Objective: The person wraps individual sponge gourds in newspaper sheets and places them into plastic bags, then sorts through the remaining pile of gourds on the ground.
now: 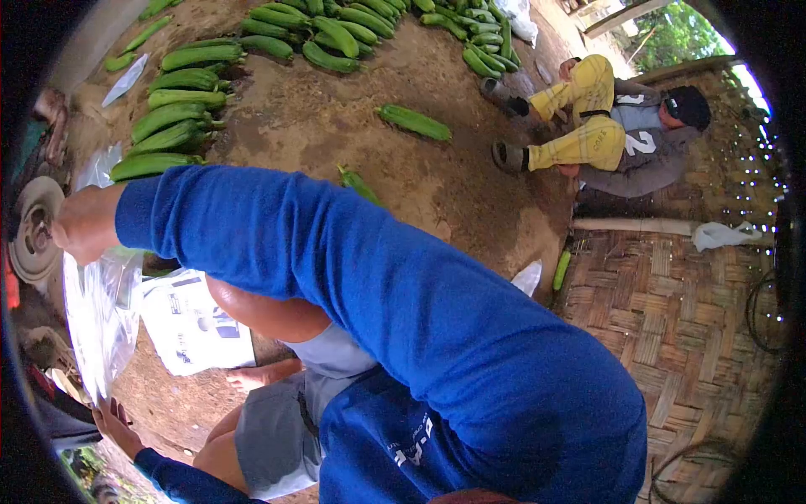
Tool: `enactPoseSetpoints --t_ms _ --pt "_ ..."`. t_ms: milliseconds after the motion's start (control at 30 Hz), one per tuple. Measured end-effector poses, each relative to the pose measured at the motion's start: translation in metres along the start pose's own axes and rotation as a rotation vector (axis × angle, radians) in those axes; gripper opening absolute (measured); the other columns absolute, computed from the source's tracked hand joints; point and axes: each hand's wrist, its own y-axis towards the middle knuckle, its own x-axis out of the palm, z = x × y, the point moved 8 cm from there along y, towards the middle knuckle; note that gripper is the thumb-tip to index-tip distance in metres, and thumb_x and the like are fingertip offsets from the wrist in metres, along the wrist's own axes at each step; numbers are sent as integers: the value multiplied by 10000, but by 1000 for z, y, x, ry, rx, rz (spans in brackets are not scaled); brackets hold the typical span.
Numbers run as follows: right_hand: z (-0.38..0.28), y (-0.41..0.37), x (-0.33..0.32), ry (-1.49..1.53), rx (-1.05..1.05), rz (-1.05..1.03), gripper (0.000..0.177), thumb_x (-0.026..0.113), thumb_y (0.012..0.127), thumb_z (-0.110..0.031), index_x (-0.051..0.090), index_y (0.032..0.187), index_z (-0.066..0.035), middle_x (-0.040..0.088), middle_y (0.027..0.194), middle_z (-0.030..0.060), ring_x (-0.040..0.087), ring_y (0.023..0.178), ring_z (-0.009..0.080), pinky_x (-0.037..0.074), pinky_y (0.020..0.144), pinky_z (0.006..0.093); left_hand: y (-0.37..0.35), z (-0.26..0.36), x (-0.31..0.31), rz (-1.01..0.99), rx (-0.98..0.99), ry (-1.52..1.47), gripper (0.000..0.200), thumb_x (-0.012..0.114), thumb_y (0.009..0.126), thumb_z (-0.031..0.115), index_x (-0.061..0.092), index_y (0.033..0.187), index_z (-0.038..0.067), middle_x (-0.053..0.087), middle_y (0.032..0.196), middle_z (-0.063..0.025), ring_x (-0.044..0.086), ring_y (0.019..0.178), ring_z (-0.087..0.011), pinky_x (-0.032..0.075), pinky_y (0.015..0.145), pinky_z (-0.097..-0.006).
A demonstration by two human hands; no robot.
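Observation:
A clear plastic bag is stretched between my two hands at the left. My right hand, at the end of a long blue sleeve, is closed on the bag's upper end. Lower down, my left hand pinches the other end, where the plastic narrows. A sheet of newspaper lies on the ground beside the bag, partly behind my knee. Just beyond my right forearm is a row of long green cucumber-like vegetables. One more such vegetable is partly hidden by my sleeve.
More green vegetables lie in heaps on the dirt floor, with a single one apart. Another person in yellow trousers sits by the woven bamboo wall. A round, worn disc stands at the left edge.

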Motion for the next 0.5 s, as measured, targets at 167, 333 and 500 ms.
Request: enactPoseSetpoints --t_ms 167,333,500 --pt "-5 -6 -9 12 45 -24 224 631 745 -206 739 840 -34 729 853 194 712 844 392 580 729 491 8 -8 -5 9 -3 -27 604 679 961 365 484 1457 81 614 1298 -105 617 1108 -225 487 956 -347" --pt "-5 -6 -8 -7 76 -69 235 632 762 -202 744 881 -34 734 888 192 715 871 381 581 734 487 4 -3 -4 15 1 -42 570 684 961 346 507 1429 73 621 1274 -102 619 1088 -210 497 932 -333" --pt "-7 -8 -12 9 91 -81 235 633 774 -192 740 898 -23 734 904 195 717 878 379 582 737 480 -2 4 0 14 26 -32 561 698 952 344 523 1405 63 630 1241 -103 622 1059 -206 502 916 -327"
